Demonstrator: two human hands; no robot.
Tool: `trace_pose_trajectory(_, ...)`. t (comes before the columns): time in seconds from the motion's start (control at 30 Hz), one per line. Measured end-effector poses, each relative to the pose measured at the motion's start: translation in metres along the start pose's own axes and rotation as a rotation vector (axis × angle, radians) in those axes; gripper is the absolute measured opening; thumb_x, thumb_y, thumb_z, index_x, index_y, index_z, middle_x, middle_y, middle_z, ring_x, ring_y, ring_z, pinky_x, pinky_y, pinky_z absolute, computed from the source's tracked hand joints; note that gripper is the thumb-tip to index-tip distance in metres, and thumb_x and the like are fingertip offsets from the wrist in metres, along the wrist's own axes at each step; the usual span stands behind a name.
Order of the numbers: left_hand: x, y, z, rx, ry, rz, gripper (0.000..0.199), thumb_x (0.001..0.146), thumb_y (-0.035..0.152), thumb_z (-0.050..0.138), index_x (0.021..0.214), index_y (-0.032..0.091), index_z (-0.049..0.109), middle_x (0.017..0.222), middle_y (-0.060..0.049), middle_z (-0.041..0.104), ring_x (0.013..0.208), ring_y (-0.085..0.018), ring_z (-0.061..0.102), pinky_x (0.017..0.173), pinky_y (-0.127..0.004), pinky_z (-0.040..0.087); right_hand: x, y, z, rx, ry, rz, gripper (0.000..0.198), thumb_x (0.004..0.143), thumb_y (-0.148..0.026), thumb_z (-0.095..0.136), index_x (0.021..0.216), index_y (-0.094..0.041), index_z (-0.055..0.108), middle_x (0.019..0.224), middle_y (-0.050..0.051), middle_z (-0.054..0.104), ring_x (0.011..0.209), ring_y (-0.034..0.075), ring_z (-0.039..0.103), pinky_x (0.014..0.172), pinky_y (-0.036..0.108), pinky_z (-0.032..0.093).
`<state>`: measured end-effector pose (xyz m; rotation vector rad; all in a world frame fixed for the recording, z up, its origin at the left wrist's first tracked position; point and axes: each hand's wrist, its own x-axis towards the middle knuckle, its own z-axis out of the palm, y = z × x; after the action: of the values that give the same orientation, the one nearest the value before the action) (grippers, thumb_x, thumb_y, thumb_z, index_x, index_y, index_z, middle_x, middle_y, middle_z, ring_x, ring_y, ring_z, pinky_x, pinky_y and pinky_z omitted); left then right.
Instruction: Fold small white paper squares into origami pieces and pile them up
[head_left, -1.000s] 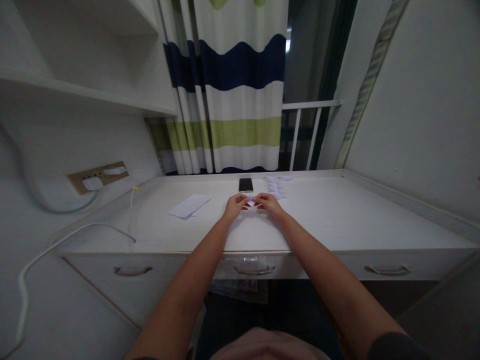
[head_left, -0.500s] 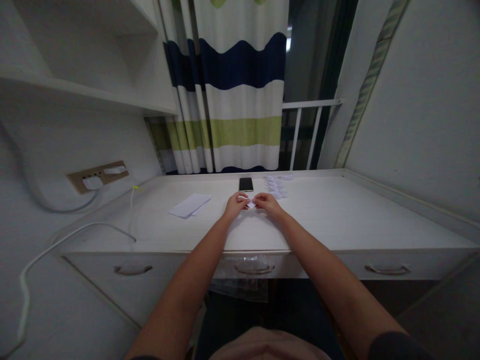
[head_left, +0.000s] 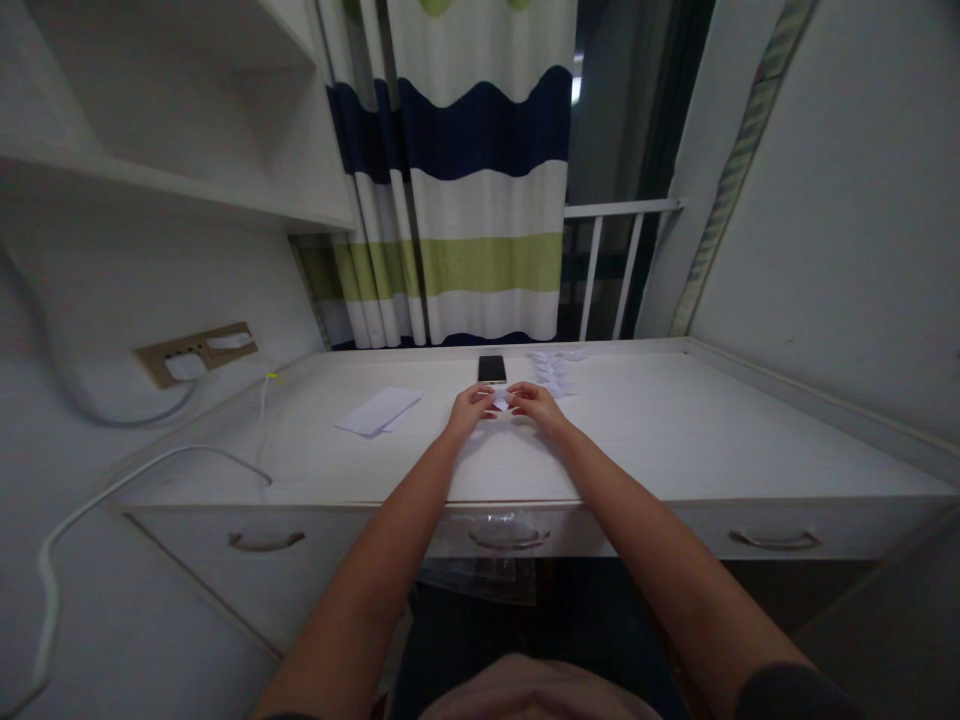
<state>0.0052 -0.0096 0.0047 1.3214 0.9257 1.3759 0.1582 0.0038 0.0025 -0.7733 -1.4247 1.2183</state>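
Between my two hands is a small piece of folded white paper [head_left: 501, 399], held just above the desk. My left hand [head_left: 470, 408] pinches its left side, fingers closed. On the right side, the thumb and fingers of my right hand [head_left: 534, 403] are closed on the same paper. Its exact folds are too small to make out. Beyond my right hand lie several small folded paper pieces [head_left: 552, 374] in an overlapping row. To the left of my left hand rest some flat white paper sheets [head_left: 381, 411].
A black phone [head_left: 492, 369] lies behind my hands on the white desk [head_left: 675, 440]. A white cable [head_left: 165, 455] runs over the left part of the desk, below a wall socket [head_left: 196, 354]. Clear plastic [head_left: 480, 575] hangs at the middle drawer. A striped curtain [head_left: 487, 210] is at the back.
My fingers have shifted slightly around the small paper, and more of its white surface shows between them. The sheets, the phone and the row of folded pieces stay in place.
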Motion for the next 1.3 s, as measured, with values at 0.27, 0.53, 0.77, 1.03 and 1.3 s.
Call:
trace_pose_trajectory(0.27, -0.0001, -0.0004, -0.0011, -0.015, 0.006, -0.011, 0.024, 0.063, 0.033, 0.068, 0.072, 0.011, 0.061, 0.068, -0.004, 0.064, 0.061, -0.012, 0.059, 0.056, -0.023, 0.049, 0.0009, -0.0008, 0.0004, -0.007, 0.014, 0.056, 0.020, 0.058, -0.033, 0.068, 0.068, -0.017, 0.062, 0.063, 0.000, 0.063, 0.059, 0.010, 0.058, 0.055, 0.023, 0.045)
trace_pose_trajectory(0.53, 0.0011, -0.0022, -0.0004, 0.031, 0.001, -0.001, 0.039, 0.057, 0.014, 0.069, 0.094, 0.018, 0.055, 0.078, -0.001, 0.064, 0.063, -0.011, 0.061, 0.055, -0.023, 0.050, 0.0021, 0.0036, -0.0013, -0.061, 0.053, 0.019, 0.030, 0.051, -0.021, 0.069, 0.078, -0.020, 0.057, 0.062, -0.005, 0.058, 0.054, 0.010, 0.057, 0.048, 0.021, 0.043)
trace_pose_trajectory(0.77, 0.0072, -0.0078, -0.0011, 0.053, 0.061, -0.029, 0.016, 0.061, 0.016, 0.068, 0.074, 0.014, 0.060, 0.069, -0.002, 0.062, 0.063, -0.011, 0.059, 0.060, -0.026, 0.051, 0.0039, 0.0044, -0.0033, -0.095, 0.014, -0.017, 0.020, 0.051, -0.024, 0.070, 0.067, -0.018, 0.060, 0.068, -0.001, 0.061, 0.062, 0.011, 0.057, 0.058, 0.025, 0.047)
trace_pose_trajectory(1.03, -0.0012, 0.0010, 0.0005, -0.095, -0.045, -0.125, 0.016, 0.071, 0.024, 0.063, 0.081, 0.012, 0.063, 0.070, -0.006, 0.065, 0.066, -0.014, 0.064, 0.066, -0.029, 0.051, 0.0043, 0.0060, -0.0036, -0.083, 0.034, -0.030, 0.018, 0.052, -0.025, 0.070, 0.067, -0.018, 0.063, 0.070, 0.002, 0.065, 0.065, 0.013, 0.058, 0.066, 0.030, 0.049)
trace_pose_trajectory(1.3, 0.0002, -0.0024, 0.0004, -0.064, 0.031, -0.032, 0.035, 0.061, 0.012, 0.070, 0.094, 0.013, 0.059, 0.064, 0.000, 0.063, 0.056, -0.010, 0.060, 0.063, -0.026, 0.052, 0.0040, 0.0063, -0.0007, -0.021, 0.000, 0.006, 0.013, 0.059, -0.025, 0.064, 0.070, -0.018, 0.063, 0.064, 0.000, 0.063, 0.060, 0.011, 0.059, 0.060, 0.025, 0.049)
